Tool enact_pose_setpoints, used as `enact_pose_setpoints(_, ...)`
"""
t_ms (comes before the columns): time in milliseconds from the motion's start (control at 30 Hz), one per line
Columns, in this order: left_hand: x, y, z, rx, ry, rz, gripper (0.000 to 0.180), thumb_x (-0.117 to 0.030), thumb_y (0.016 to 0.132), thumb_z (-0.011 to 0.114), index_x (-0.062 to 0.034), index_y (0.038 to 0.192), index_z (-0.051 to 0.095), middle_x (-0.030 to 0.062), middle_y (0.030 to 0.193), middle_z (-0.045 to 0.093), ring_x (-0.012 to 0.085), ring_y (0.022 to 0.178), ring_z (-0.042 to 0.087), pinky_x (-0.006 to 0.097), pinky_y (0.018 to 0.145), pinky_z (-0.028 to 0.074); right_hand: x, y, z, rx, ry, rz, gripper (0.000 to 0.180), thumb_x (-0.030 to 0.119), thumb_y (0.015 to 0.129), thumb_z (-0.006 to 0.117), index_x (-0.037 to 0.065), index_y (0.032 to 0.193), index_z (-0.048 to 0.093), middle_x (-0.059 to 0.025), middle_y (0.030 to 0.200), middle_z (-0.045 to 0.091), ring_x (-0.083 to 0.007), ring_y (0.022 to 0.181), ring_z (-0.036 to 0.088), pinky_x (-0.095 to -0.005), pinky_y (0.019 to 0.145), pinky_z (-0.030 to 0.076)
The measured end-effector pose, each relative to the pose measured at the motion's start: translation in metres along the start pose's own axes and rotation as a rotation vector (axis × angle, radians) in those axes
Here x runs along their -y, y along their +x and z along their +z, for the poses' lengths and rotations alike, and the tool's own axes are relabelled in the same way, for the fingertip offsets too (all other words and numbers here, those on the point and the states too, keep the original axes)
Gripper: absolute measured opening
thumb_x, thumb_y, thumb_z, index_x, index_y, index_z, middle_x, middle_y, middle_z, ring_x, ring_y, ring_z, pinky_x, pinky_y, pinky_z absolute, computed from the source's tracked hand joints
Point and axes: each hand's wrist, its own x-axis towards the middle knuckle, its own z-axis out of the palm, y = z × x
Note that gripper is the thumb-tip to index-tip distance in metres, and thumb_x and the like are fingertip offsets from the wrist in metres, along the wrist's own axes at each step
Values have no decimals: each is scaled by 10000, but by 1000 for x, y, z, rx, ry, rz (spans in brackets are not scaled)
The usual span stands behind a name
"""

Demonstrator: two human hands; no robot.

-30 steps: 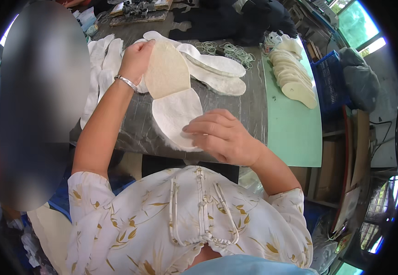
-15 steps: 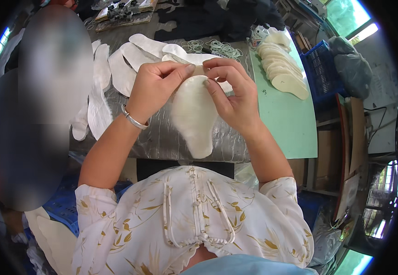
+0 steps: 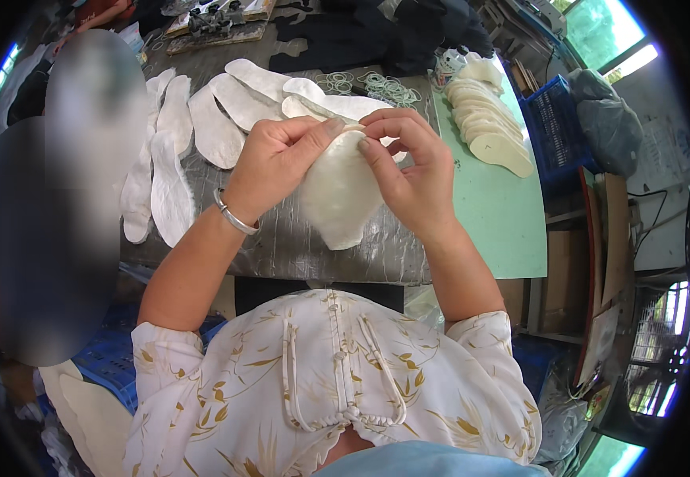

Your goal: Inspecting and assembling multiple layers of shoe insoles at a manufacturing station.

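A cream, fuzzy shoe insole point(image 3: 340, 195) hangs between my hands over the near part of the grey table. My left hand point(image 3: 280, 161), with a silver bangle at the wrist, pinches its upper edge between thumb and fingers. On the other side of that edge, my right hand point(image 3: 415, 173) also grips the insole, thumb in front and fingers bent behind. The insole's lower end tilts and looks foreshortened. Just beyond my hands, several white insoles point(image 3: 216, 127) lie spread out, some overlapping. More fleecy insoles point(image 3: 172, 187) rest to the left.
An overlapping row of cream insoles point(image 3: 492, 119) lies on a green board point(image 3: 496, 226) at right, beside a blue crate point(image 3: 559, 123). Pale rubber bands point(image 3: 388, 89) and dark cloth point(image 3: 345, 40) are farther back. A blurred person point(image 3: 51, 238) is close on the left.
The insole's lower end has risen and tipped away, so it looks shorter. My hands have drawn slightly closer at its upper edge; both still hold it.
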Motion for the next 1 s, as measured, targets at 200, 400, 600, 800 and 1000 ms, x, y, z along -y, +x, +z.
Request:
enact_pose_setpoints(200, -3, -8, -3, 97, -277, 6, 339, -240, 966, 515, 58, 1068, 639, 59, 941, 658, 82, 850, 578, 218, 756, 461, 1, 0, -1, 20, 46, 65, 81, 18, 767, 674, 19, 836, 634, -74, 940, 654, -149, 800, 622, -251, 626, 488)
enact_pose_setpoints(400, 15, -28, 13, 33, -55, 197, 373, -41, 807, 674, 57, 1156, 584, 77, 1072, 628, 124, 950, 585, 262, 855, 471, -2, -10, -11, 41, 113, 111, 66, 1, 787, 662, 12, 843, 629, -69, 951, 643, -121, 825, 598, -234, 654, 483)
enact_pose_setpoints(600, 28, -39, 37, -117, -214, 209, 289, -20, 807, 662, 32, 1089, 630, 57, 989, 653, 96, 895, 589, 232, 787, 466, 4, -19, -24, 1, 269, 213, 66, 0, 826, 644, -14, 879, 608, -104, 1032, 602, -129, 880, 572, -241, 730, 474)
enact_pose_setpoints(800, 22, -39, 44, -197, -176, 260, 235, -47, 805, 682, 17, 1030, 663, 45, 933, 665, 86, 838, 599, 225, 739, 470, 7, -24, -25, -11, 279, 193, 78, 0, 821, 651, -24, 885, 612, -116, 1035, 597, -126, 876, 568, -250, 749, 482)
enact_pose_setpoints(1000, 13, -34, 34, -221, -149, 198, 236, -119, 826, 702, 23, 1012, 673, 53, 896, 652, 80, 775, 601, 211, 672, 481, 13, -22, -10, -5, 128, 74, 81, -23, 768, 667, -2, 835, 627, -102, 952, 637, -127, 805, 594, -233, 647, 486)
